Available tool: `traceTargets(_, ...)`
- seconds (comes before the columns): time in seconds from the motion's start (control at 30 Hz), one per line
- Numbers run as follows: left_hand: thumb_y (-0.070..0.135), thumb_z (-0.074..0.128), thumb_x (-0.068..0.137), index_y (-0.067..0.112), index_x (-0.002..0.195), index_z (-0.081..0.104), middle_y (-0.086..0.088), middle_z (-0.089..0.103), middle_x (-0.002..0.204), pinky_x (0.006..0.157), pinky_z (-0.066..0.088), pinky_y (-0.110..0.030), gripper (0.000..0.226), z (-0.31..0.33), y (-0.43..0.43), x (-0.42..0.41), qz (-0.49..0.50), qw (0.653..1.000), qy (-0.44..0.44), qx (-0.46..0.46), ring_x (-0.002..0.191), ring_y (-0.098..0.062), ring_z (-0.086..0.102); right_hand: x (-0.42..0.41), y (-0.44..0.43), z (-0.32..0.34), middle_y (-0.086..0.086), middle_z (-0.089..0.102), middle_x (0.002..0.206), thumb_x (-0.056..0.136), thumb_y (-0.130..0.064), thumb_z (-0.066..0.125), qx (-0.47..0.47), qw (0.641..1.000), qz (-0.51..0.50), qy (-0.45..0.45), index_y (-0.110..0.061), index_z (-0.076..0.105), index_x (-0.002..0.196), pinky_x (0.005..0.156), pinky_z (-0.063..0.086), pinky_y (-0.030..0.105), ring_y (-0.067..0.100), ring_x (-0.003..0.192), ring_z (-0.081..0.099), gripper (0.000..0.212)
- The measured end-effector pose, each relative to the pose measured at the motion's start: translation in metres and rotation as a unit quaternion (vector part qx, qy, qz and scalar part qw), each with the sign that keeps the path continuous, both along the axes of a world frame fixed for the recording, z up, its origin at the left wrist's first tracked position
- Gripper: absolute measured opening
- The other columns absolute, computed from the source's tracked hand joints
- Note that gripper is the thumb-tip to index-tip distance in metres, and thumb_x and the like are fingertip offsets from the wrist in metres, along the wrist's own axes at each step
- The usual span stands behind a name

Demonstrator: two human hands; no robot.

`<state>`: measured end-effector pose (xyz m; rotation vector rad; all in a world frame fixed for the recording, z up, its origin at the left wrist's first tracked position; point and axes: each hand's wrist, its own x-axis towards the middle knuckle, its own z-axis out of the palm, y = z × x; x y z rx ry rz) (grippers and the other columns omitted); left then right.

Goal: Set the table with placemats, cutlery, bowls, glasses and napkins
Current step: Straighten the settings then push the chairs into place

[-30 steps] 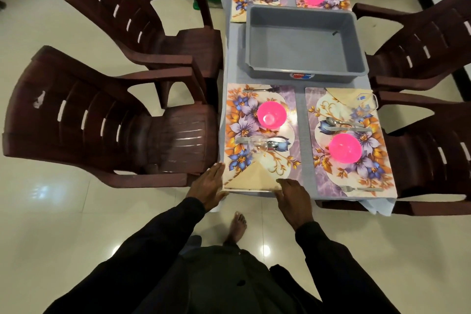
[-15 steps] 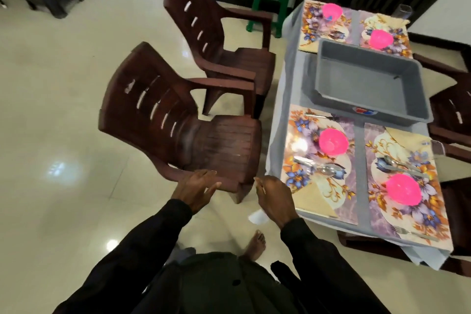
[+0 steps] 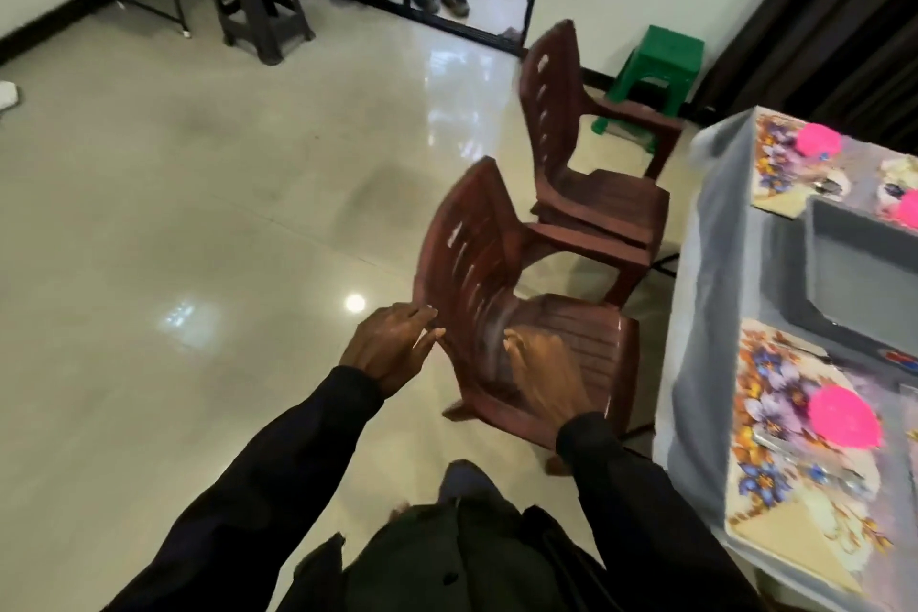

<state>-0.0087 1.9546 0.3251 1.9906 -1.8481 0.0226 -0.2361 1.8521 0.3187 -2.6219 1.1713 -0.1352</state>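
A person in dark sleeves stands off the near corner of the cloth-covered table [image 3: 695,363], both hands held out to the nearer brown chair [image 3: 501,258], which stands just beside the table's long edge. The left hand [image 3: 392,348] is at the chair's backrest, on the side away from the table, with fingers straight and holding nothing. Whether they touch the backrest cannot be told. The right hand [image 3: 541,373] is blurred over the seat, with fingers spread and nothing in them.

On the table's near end lies a floral placemat [image 3: 775,408] with a pink bowl [image 3: 844,417], blurred cutlery [image 3: 819,472] and a folded napkin [image 3: 780,537]. A grey tub [image 3: 854,263] sits at the table's middle. A second pink bowl [image 3: 818,139] rests on a mat at the far end. A second chair [image 3: 571,149] stands beside the table further along, with a green stool [image 3: 660,65] beyond the table's far corner.
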Motion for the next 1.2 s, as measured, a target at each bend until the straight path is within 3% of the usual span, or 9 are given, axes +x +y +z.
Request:
traceTargets(0.07,0.027,0.075,0.092,0.013,0.106,0.074,-0.003,0.076,0.102,0.070,0.054,-0.033,0.020,0.005,-0.008,0.033,0.016,1.000,-0.005,-0.005,0.086,-0.025,0.071,0.032,-0.019,-0.007,-0.012,0.066,0.095,0.100,-0.036,0.055,-0.026,0.999,0.002,0.026,-0.033,0.059,0.104,0.075,0.051,0.016,0.006,0.087,0.066,0.007)
traceTargets(0.2,0.027,0.077,0.091,0.012,0.108,0.074,-0.005,0.077,0.105,0.072,0.056,-0.033,0.023,-0.001,-0.031,0.105,0.031,0.999,-0.024,-0.007,0.088,-0.026,0.072,0.109,-0.051,-0.005,-0.007,0.070,0.103,0.101,-0.027,0.057,0.002,1.000,-0.020,-0.019,-0.025,0.067,0.111,0.084,0.054,0.020,0.009,0.094,0.068,0.014)
traceTargets(0.3,0.027,0.080,0.088,0.013,0.105,0.075,-0.003,0.077,0.102,0.070,0.056,-0.032,0.022,-0.009,-0.061,0.159,0.030,0.999,-0.026,-0.004,0.085,-0.026,0.072,0.158,-0.082,-0.014,-0.002,0.072,0.108,0.105,-0.029,0.051,0.041,0.994,-0.072,-0.067,-0.020,0.068,0.116,0.090,0.058,0.036,0.015,0.098,0.068,0.022)
traceTargets(0.43,0.031,0.070,0.093,0.015,0.104,0.075,-0.001,0.076,0.101,0.070,0.055,-0.031,0.020,-0.013,-0.117,0.231,0.010,0.999,-0.034,0.001,0.084,-0.025,0.072,0.218,-0.136,-0.026,0.004,0.073,0.105,0.105,-0.030,0.052,0.047,0.988,-0.133,-0.070,-0.018,0.070,0.113,0.085,0.058,0.038,0.023,0.096,0.069,0.023)
traceTargets(0.57,0.033,0.063,0.095,0.014,0.107,0.074,-0.003,0.076,0.103,0.072,0.057,-0.033,0.026,-0.003,-0.182,0.293,-0.038,0.999,-0.031,0.018,0.086,-0.026,0.072,0.260,-0.184,-0.030,0.001,0.067,0.085,0.106,-0.033,0.047,0.041,0.977,-0.204,-0.054,-0.021,0.064,0.090,0.073,0.059,0.037,0.020,0.078,0.067,0.026)
traceTargets(0.73,0.029,0.070,0.093,0.015,0.106,0.075,-0.002,0.077,0.103,0.069,0.057,-0.032,0.020,-0.004,-0.270,0.342,-0.079,0.996,-0.016,0.031,0.084,-0.027,0.072,0.289,-0.234,-0.040,0.002,0.066,0.086,0.103,-0.037,0.046,0.031,0.955,-0.293,-0.030,-0.019,0.063,0.094,0.071,0.058,0.042,0.021,0.077,0.065,0.026)
traceTargets(0.93,0.043,0.042,0.099,0.018,0.107,0.075,0.000,0.076,0.103,0.071,0.057,-0.033,0.042,-0.022,-0.389,0.371,-0.207,0.977,-0.009,0.058,0.085,-0.026,0.072,0.306,-0.265,-0.052,0.003,0.065,0.115,0.103,-0.032,0.048,0.047,0.912,-0.407,-0.031,-0.019,0.061,0.116,0.086,0.058,0.040,0.020,0.102,0.063,0.022)
traceTargets(1.03,0.042,0.044,0.097,0.018,0.105,0.076,0.000,0.077,0.101,0.068,0.057,-0.031,0.040,-0.029,-0.448,0.375,-0.281,0.957,-0.014,0.067,0.084,-0.025,0.072,0.318,-0.267,-0.060,-0.001,0.059,0.129,0.102,-0.033,0.052,0.067,0.884,-0.459,-0.050,-0.023,0.053,0.131,0.093,0.057,0.040,0.017,0.111,0.062,0.030)
traceTargets(1.2,0.027,0.070,0.095,0.010,0.111,0.076,-0.009,0.076,0.108,0.082,0.058,-0.040,0.023,-0.033,-0.540,0.380,-0.407,0.909,-0.012,0.083,0.095,-0.032,0.073,0.350,-0.256,-0.073,0.006,0.058,0.139,0.105,-0.052,0.028,0.071,0.799,-0.596,-0.032,-0.022,0.045,0.141,0.107,0.048,0.045,0.024,0.123,0.057,0.050)
